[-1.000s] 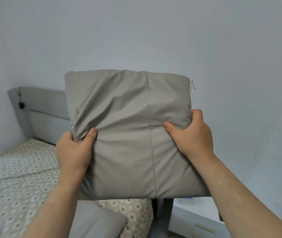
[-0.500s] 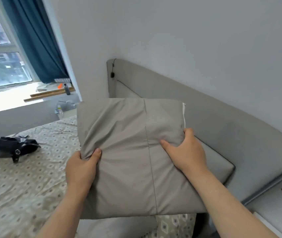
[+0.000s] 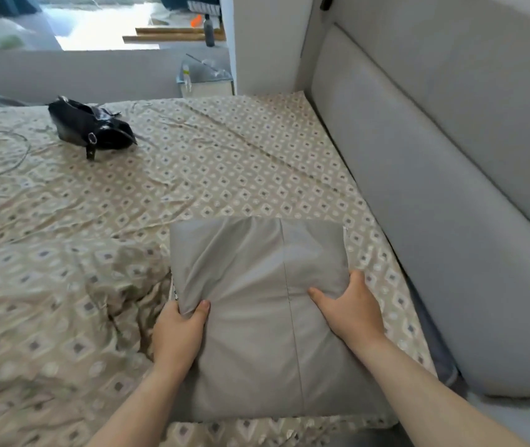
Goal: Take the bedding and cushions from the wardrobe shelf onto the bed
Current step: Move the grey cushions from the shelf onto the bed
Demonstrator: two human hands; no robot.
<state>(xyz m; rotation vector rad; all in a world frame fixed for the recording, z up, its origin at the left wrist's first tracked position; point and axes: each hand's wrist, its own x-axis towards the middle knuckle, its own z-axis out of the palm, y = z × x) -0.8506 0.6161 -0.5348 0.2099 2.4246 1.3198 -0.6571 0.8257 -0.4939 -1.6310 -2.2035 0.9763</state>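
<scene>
Gripping the grey cushion between left hand and right hand, both clamped round its edges, low over the bedsheet (touching or not, unclear). Liable to slump toward the headboard beyond the right hand if released unevenly.

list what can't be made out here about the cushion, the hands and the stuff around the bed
All head view.
- Grey cushion: underside hidden by its own body, so contact with the bed is unclear.
- Left hand and right hand: most fingers hidden behind the cushion.
- Black bag: motion blur hides details.
- Bottle near the top edge: too small, blurred.
- Wardrobe shelf: outside the frame.
</scene>
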